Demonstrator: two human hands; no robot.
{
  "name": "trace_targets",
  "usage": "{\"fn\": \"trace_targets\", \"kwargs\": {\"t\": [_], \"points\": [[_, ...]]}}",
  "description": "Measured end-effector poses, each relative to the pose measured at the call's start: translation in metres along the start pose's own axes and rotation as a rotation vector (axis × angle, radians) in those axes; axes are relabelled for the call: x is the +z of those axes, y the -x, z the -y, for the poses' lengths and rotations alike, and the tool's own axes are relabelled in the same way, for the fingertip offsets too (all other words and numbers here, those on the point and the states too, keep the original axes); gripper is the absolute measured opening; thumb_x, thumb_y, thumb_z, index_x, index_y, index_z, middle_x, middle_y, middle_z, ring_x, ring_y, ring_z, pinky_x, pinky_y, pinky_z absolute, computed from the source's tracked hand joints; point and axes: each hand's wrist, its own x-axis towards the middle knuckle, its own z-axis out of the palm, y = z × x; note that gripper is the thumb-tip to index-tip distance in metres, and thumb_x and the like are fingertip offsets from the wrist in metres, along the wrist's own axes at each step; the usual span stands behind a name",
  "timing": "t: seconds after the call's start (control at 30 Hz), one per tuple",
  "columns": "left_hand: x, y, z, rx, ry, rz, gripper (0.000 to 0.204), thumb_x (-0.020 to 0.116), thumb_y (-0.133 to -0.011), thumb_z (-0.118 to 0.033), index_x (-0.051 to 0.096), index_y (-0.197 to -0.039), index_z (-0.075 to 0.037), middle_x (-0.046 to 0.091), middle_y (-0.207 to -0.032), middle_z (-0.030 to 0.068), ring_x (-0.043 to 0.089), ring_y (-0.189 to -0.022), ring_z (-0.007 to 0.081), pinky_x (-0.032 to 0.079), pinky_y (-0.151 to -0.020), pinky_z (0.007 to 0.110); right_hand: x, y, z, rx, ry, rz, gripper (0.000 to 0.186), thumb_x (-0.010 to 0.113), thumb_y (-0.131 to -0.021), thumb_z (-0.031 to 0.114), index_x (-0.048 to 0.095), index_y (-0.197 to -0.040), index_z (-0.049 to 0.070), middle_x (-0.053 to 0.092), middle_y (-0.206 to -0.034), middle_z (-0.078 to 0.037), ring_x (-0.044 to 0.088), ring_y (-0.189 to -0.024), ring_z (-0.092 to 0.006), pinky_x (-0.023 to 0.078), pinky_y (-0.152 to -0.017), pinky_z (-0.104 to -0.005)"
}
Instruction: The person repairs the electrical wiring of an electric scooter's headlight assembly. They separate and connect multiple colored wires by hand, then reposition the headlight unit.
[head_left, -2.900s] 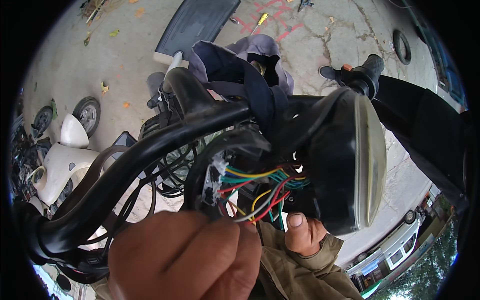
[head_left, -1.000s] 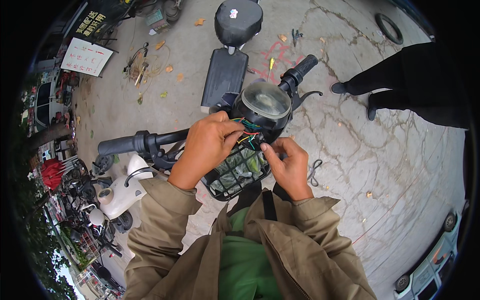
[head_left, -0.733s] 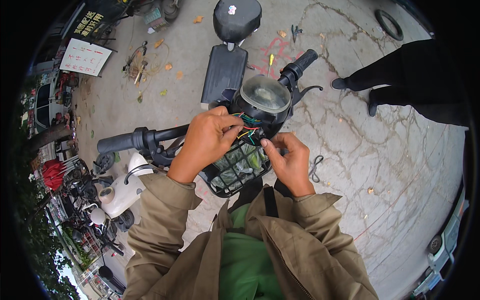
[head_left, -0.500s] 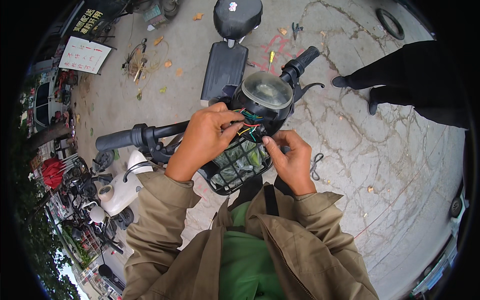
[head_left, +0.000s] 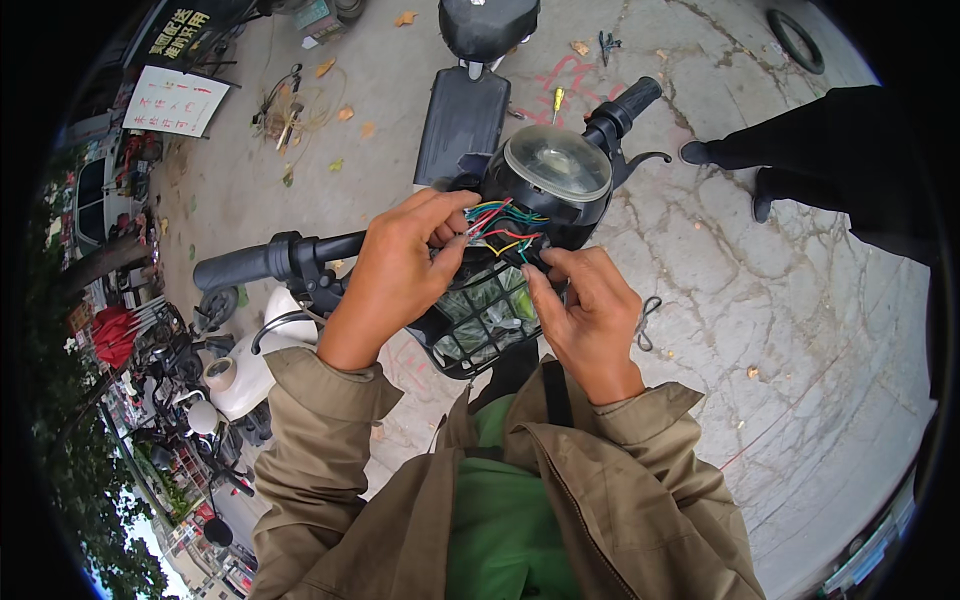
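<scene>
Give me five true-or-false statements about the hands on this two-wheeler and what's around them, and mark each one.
1. The bare left hand is at the left end of the thin multicoloured wires. True.
2. The bare right hand grips the black handlebar grip. False: its fingertips are near the wires' lower right end.
3. A yellow-handled screwdriver lies on the ground beyond the round, clear-lensed headlight. True.
4. The black grid basket is empty. False: the basket holds green contents.
5. The shirt under the olive-brown jacket is red. False: it is green.
</scene>
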Motion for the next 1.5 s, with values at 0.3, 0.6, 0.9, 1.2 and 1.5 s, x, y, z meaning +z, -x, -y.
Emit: {"fn": "trace_targets", "kwargs": {"t": [0.3,0.6,0.9,1.2,1.5], "points": [[0.000,0.003,0.002,-0.024,-0.038,-0.042,0.034,0.077,-0.089,0.006,0.075,-0.124,0.002,0.074,-0.096,0.0103,0.071,-0.085,0.0187,0.057,-0.082,0.033,0.016,-0.006,0.007,-0.012,0.186,0.034,0.022,0.090,-0.088,0.016,0.076,-0.104,0.009,0.070,-0.089,-0.007,0.071,-0.065,-0.0301,0.056,-0.057,-0.0401],[0.002,0.005,0.000,0.064,-0.248,-0.100,0.018,0.081,-0.084,-0.001,0.070,-0.098,-0.001,0.068,-0.087,0.0136,0.067,-0.088,0.0361,0.053,-0.078,0.049,0.016,-0.004,-0.001,-0.006,0.112,0.027,0.017,0.086,-0.087,0.006,0.079,-0.102,0.009,0.067,-0.080,-0.008,0.067,-0.059,-0.0282,0.052,-0.054,-0.0383],[0.002,0.008,0.004,0.124,-0.353,-0.071,0.014,0.081,-0.084,-0.004,0.067,-0.089,-0.003,0.061,-0.083,0.0121,0.062,-0.087,0.0362,0.048,-0.079,0.048,0.009,0.005,-0.015,0.009,0.063,-0.017,0.022,0.084,-0.084,-0.005,0.081,-0.103,0.006,0.062,-0.073,-0.004,0.058,-0.051,-0.0165,0.047,-0.051,-0.0319],[-0.003,0.015,0.001,0.193,-0.359,-0.100,0.017,0.084,-0.081,0.001,0.074,-0.093,-0.001,0.071,-0.092,0.0104,0.067,-0.091,0.0327,0.049,-0.080,0.044,0.021,0.007,-0.019,0.106,-0.065,-0.107,0.021,0.084,-0.090,-0.005,0.078,-0.109,0.001,0.064,-0.065,-0.004,0.061,-0.050,-0.0102,0.047,-0.051,-0.0273],[-0.003,0.015,-0.002,0.209,-0.294,-0.097,0.020,0.085,-0.080,0.006,0.073,-0.096,0.002,0.072,-0.114,0.0130,0.067,-0.107,0.0351,0.053,-0.093,0.046,0.021,0.008,-0.021,-0.007,0.012,-0.109,0.028,0.082,-0.088,-0.007,0.081,-0.114,0.001,0.070,-0.070,-0.009,0.067,-0.054,-0.0167,0.051,-0.054,-0.0299]]}}
